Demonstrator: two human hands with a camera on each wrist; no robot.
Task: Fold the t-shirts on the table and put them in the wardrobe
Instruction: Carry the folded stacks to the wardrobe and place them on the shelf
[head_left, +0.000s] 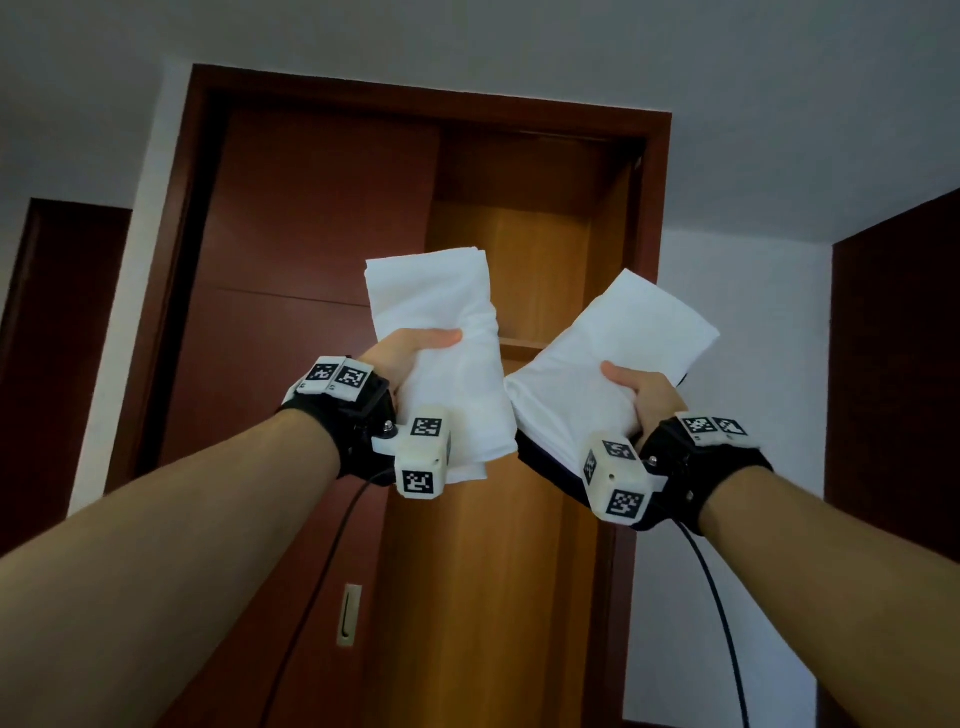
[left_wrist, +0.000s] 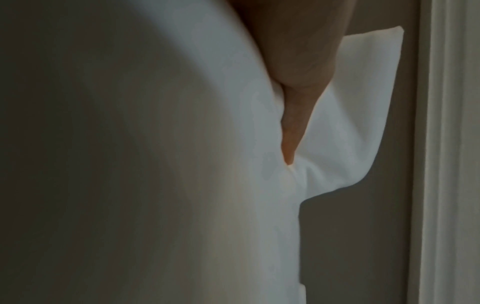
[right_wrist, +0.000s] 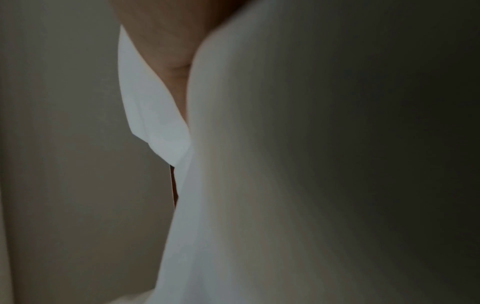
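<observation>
Both my arms are raised in front of the wardrobe (head_left: 519, 218). My left hand (head_left: 410, 353) grips a folded white t-shirt (head_left: 441, 312), thumb on top, held upright. My right hand (head_left: 639, 392) grips a second folded white bundle (head_left: 628, 332), tilted to the right, with a dark layer (head_left: 545, 462) showing under its lower edge. In the left wrist view a finger (left_wrist: 293, 115) presses into the white cloth (left_wrist: 207, 144). White cloth (right_wrist: 233, 185) fills the right wrist view, with part of the hand (right_wrist: 161, 41) at the top.
The wardrobe's dark red sliding door (head_left: 291, 322) covers the left half; the right half stands open, showing light wooden panels and a shelf edge (head_left: 524, 345). A recessed handle (head_left: 349, 616) sits low on the door. Dark doors (head_left: 893, 364) flank the white walls.
</observation>
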